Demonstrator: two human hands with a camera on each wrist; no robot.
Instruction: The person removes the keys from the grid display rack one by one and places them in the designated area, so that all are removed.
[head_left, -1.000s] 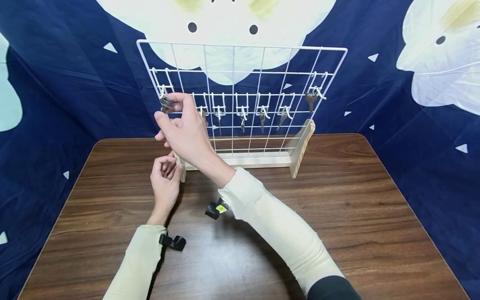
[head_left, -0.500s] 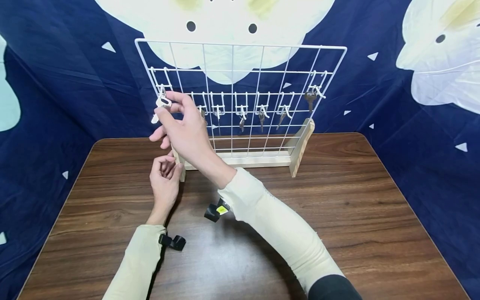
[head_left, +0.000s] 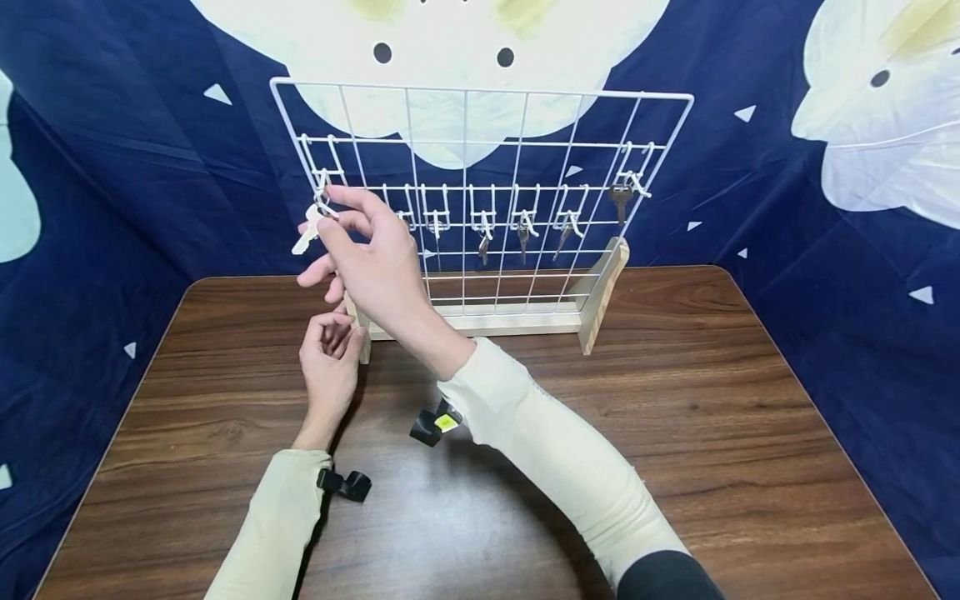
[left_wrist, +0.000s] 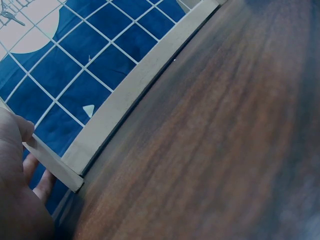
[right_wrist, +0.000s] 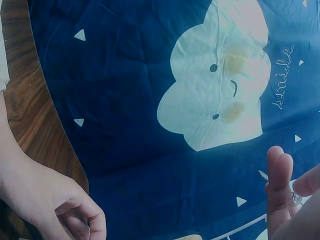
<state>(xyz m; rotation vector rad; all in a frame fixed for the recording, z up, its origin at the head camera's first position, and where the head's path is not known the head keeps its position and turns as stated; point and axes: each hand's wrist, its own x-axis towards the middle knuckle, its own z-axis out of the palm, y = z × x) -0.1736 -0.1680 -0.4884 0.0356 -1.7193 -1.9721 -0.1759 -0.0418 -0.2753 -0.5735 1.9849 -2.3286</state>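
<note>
My right hand (head_left: 378, 262) is up at the left end of a white wire grid rack (head_left: 465, 89). Its thumb and index finger pinch a key (head_left: 306, 235) by its ring, just under the upper left hook (head_left: 322, 173). The key's blade points down and to the left. In the right wrist view, the fingers hide most of the key (right_wrist: 263, 175). Lower down, my left hand (head_left: 330, 358) holds the rack's left wooden side piece (left_wrist: 55, 162), thumb on the near side and fingers behind it.
More keys (head_left: 523, 237) hang from hooks along the middle row, and another key (head_left: 620, 200) hangs at the upper right. The right wooden side piece (head_left: 606, 292) stands on the brown table (head_left: 675, 417). Dark blue cloth (head_left: 187, 183) with white shapes surrounds it.
The key in my right hand has swung out, its blade now showing lower left of the fingertips. The fingers have shifted slightly at the hook. My left hand has stayed put.
</note>
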